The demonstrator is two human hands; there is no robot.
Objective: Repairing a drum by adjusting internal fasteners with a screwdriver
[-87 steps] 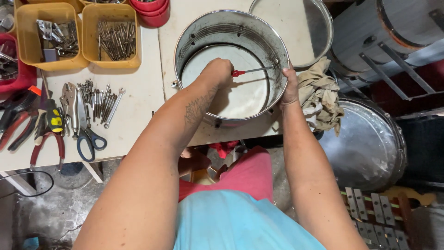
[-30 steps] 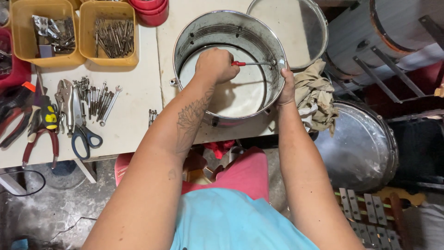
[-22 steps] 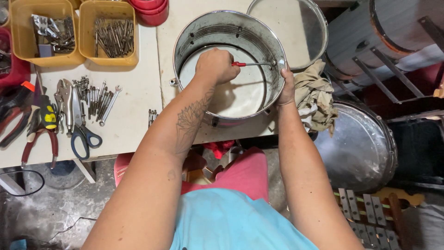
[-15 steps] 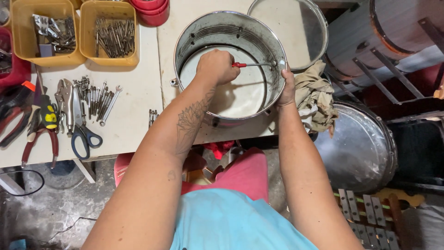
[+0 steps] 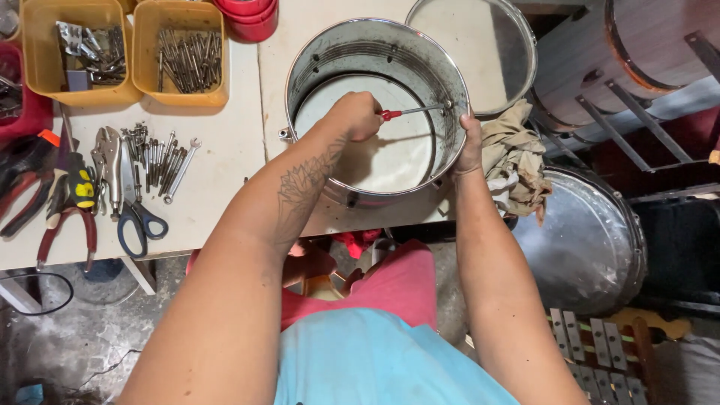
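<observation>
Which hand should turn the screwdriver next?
Probably the left hand: it already grips the screwdriver inside the drum, tip at the wall. The right hand holds the rim.

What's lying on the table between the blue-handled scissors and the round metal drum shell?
In the head view, only bare cream tabletop lies between the blue-handled scissors and the round metal drum shell; the loose wrenches sit further up.

We saw a pale worktable carrying a metal drum shell at its front edge, with a round metal hoop just behind it and a crumpled rag beside it on the right. To the left lay two yellow bins of hardware, a red tub, loose spanners, scissors and pliers.
</observation>
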